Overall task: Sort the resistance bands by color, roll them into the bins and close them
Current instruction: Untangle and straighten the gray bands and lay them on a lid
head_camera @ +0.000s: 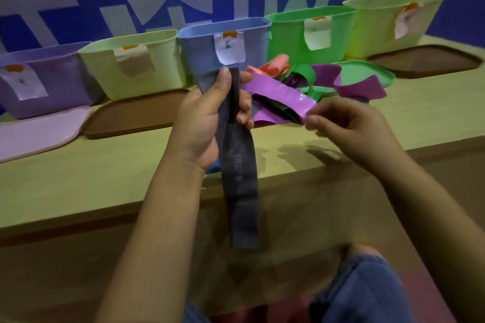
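Bins are counted at five along the wall, each marked with a paper label whose writing cannot be read. A dark grey band (237, 165) is gripped by the left hand (210, 115) before the blue bin (223, 44), hanging past the table (105, 173) edge. Right of that bin, a purple band (283, 97) is met by the loosely curled right hand (349, 126); whether pinched cannot be told.

Bin labels (229, 47) blurred, unreadable
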A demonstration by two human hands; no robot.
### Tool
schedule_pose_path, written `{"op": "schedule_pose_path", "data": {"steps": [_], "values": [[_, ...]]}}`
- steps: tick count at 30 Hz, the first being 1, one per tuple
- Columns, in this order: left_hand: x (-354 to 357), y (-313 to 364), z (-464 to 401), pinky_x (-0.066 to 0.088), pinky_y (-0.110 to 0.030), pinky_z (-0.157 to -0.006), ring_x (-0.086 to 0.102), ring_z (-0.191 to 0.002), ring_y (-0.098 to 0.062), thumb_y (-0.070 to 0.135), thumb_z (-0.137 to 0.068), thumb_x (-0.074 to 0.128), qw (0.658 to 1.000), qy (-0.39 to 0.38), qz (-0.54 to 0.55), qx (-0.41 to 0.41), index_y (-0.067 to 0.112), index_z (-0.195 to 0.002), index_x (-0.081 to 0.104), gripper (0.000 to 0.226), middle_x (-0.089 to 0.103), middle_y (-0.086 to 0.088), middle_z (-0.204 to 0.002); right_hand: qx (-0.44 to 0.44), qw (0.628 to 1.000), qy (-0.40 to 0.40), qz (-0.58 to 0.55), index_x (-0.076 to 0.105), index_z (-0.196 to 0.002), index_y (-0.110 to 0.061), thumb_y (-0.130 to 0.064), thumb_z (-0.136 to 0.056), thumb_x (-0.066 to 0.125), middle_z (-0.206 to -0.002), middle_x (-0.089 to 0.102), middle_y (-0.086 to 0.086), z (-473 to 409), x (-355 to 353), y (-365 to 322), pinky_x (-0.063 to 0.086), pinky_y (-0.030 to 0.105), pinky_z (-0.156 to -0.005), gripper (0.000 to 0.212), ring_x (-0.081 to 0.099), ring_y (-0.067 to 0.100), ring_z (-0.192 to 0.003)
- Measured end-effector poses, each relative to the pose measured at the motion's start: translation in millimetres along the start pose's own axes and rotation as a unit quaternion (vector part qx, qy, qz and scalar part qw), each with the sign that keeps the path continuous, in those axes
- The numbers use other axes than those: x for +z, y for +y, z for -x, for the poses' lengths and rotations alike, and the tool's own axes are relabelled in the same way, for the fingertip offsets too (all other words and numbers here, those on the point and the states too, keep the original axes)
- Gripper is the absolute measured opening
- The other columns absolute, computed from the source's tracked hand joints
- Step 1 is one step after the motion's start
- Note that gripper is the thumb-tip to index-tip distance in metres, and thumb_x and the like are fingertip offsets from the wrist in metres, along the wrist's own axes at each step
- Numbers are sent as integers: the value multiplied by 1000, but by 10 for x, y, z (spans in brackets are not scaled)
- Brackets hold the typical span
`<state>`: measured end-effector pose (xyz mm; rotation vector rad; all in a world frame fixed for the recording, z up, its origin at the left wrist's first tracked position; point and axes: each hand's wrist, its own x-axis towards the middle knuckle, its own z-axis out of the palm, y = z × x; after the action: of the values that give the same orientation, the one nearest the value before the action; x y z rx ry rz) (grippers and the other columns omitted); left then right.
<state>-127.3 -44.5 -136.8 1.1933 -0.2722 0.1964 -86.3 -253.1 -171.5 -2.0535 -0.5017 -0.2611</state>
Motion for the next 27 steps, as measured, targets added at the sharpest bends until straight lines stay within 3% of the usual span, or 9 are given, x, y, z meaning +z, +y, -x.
{"op": "schedule_pose_path", "data": {"steps": [2, 5, 9, 11, 14, 18, 21, 23, 27], "values": [[87, -25, -70, 45, -25, -52, 46, -49, -11, 26, -100, 37, 1000, -12, 7, 0, 5, -96, 60, 31, 55, -2, -60, -17, 987, 32, 157, 64, -111, -17, -26, -83, 68, -103, 66, -3, -268, -168, 198, 49, 20, -78, 29, 60, 7, -87], [192, -70, -160, 46, -25, -52, 46, -49, -11, 27, -99, 38, 1000, -19, 18, -6, 4, -99, 59, 31, 56, -2, -60, 8, 944, -42, 328, 56, -125, -18, -32, -79, 73, -122, 58, 5, -568, -335, 490, 46, 34, -86, 52, 54, 21, -105], [231, -117, -242, 46, -26, -51, 45, -48, -12, 28, -98, 39, 1000, -10, 27, -10, 4, -97, 59, 31, 56, -2, -59, -6, 917, -47, 395, 62, -119, -22, -38, -86, 64, -113, 58, 7, -713, -407, 620, 48, 36, -78, 37, 55, 26, -97], [237, -122, -253, 46, -25, -52, 45, -48, -12, 27, -98, 40, 1000, -2, 28, -10, 4, -96, 60, 31, 55, -3, -59, -9, 941, -34, 336, 68, -109, -19, -43, -88, 61, -100, 63, 6, -749, -455, 545, 43, 31, -66, 33, 57, 23, -86], [254, -119, -260, 47, -25, -51, 46, -48, -12, 26, -99, 38, 1000, 4, 23, -12, 5, -95, 60, 31, 55, -3, -59, 22, 982, -4, 187, 73, -91, -18, -50, -85, 61, -86, 68, 6, -815, -561, 358, 41, 30, -62, 35, 60, 22, -77], [289, -109, -272, 47, -23, -51, 45, -46, -12, 26, -100, 37, 1000, 14, 11, -11, 5, -94, 60, 31, 55, -2, -58, -10, 987, 64, 147, 72, -85, -13, -47, -85, 63, -70, 64, 5, -973, -604, 169, 38, 29, -56, 35, 54, 19, -65], [307, -83, -282, 47, -22, -50, 46, -47, -11, 25, -98, 38, 1000, 16, 20, -8, 4, -95, 57, 29, 59, 1, -60, -20, 987, 124, 97, 70, -81, -6, -44, -87, 63, -55, 50, -5, -1144, -632, 20, 30, 25, -48, 39, 42, 8, -49], [307, -62, -302, 47, -22, -49, 46, -47, -10, 24, -98, 38, 999, 27, 33, -11, 3, -96, 57, 29, 60, 1, -60, -26, 985, 161, 48, 69, -79, -8, -44, -86, 63, -56, 52, -5, -1267, -662, -99, 37, 26, -51, 37, 47, 9, -52], [289, -15, -378, 48, -24, -47, 47, -46, -12, 25, -96, 43, 996, 64, 57, -13, 1, -96, 62, 30, 53, -5, -59, -44, 969, 233, -73, 68, -70, -18, -49, -82, 65, -72, 67, 9, -1475, -753, -365, 55, 47, -73, 33, 64, 25, -72]]}}
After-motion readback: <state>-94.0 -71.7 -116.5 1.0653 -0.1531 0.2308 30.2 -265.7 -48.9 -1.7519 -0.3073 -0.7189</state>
